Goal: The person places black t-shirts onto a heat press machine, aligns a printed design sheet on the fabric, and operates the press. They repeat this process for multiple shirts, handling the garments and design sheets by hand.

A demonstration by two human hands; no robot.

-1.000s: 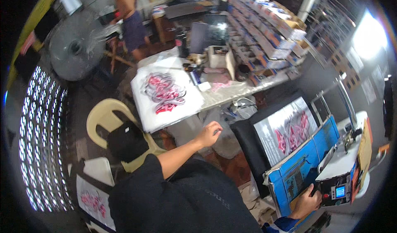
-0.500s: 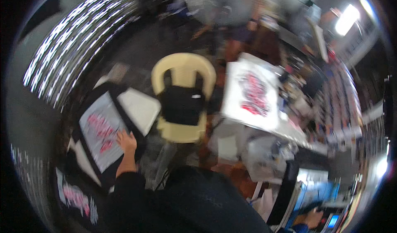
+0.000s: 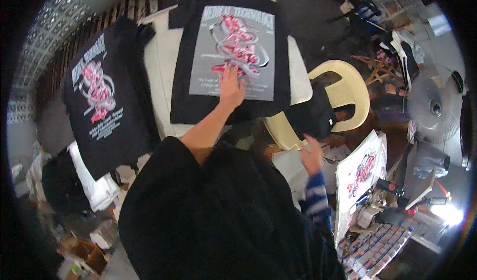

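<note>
Right hand (image 3: pixel 312 156) low by the body, striped sleeve, touching a black cloth (image 3: pixel 312 117) draped on the cream plastic chair (image 3: pixel 348 94); can't tell whether its fingers grip. Left hand (image 3: pixel 231 89) flat, fingers spread, pressing the grey transfer sheet (image 3: pixel 233 51) with a red-white print, on a black shirt (image 3: pixel 233 106) at the worktop's (image 3: pixel 159 66) near edge. Second printed black shirt (image 3: pixel 102 96) hangs off the worktop's left edge. Fan (image 3: pixel 432 106) and clutter crowd the right.
</note>
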